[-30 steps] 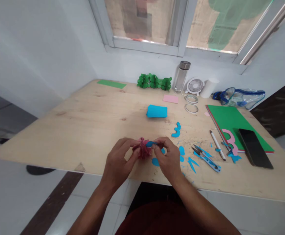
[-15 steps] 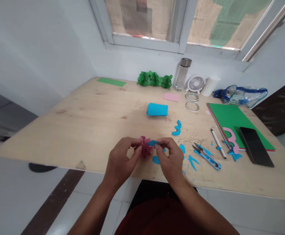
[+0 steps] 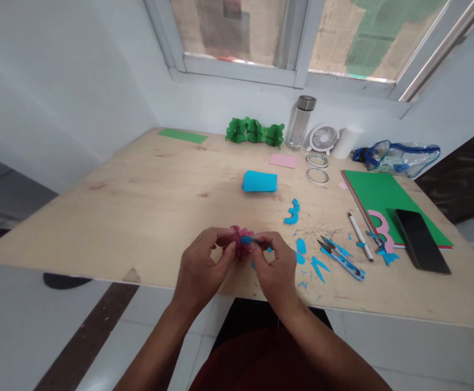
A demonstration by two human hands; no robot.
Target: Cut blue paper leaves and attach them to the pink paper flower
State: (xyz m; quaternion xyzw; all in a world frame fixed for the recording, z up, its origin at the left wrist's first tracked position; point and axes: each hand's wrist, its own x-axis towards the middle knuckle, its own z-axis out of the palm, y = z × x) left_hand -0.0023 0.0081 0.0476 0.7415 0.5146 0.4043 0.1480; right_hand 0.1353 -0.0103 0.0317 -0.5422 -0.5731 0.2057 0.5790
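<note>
We find the left hand (image 3: 202, 263) pinching a pink flower (image 3: 241, 252) between thumb and forefinger, above the table's (image 3: 139, 201) front edge. The right hand (image 3: 276, 271) pinches a blue piece (image 3: 245, 239) against or just before the flower; we cannot tell whether they touch. The flower appears formed; we judge the blue piece not yet fixed. Loose blue cut-outs (image 3: 301, 246) lie unattached, beside snips (image 3: 345, 262). Farther back, folded blue paper (image 3: 260, 182) sits apart; by the wall, a green ornament (image 3: 255, 132) looks finished.

A frilled magenta paper flower (image 3: 242, 251) is pinched between the hands (image 3: 204, 260), a small blue paper petal (image 3: 246, 239) overlapping it.
</note>
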